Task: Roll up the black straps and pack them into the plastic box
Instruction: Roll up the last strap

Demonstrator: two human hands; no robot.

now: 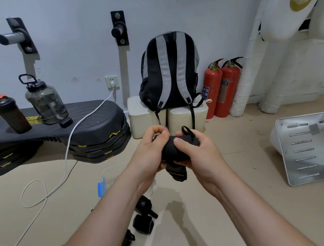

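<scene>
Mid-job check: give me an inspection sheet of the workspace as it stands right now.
Surface: beige floor.
Job's things: black strap partly rolled, tail hanging; three more straps on floor; plastic box beneath left forearm.
Clutter: shaker bottle, water jug on black step platform.
Grippers: left hand and right hand both grip the strap.
Cables: white cable from wall socket loops across floor.
Surroundings: backpack, two fire extinguishers, white panel.
</scene>
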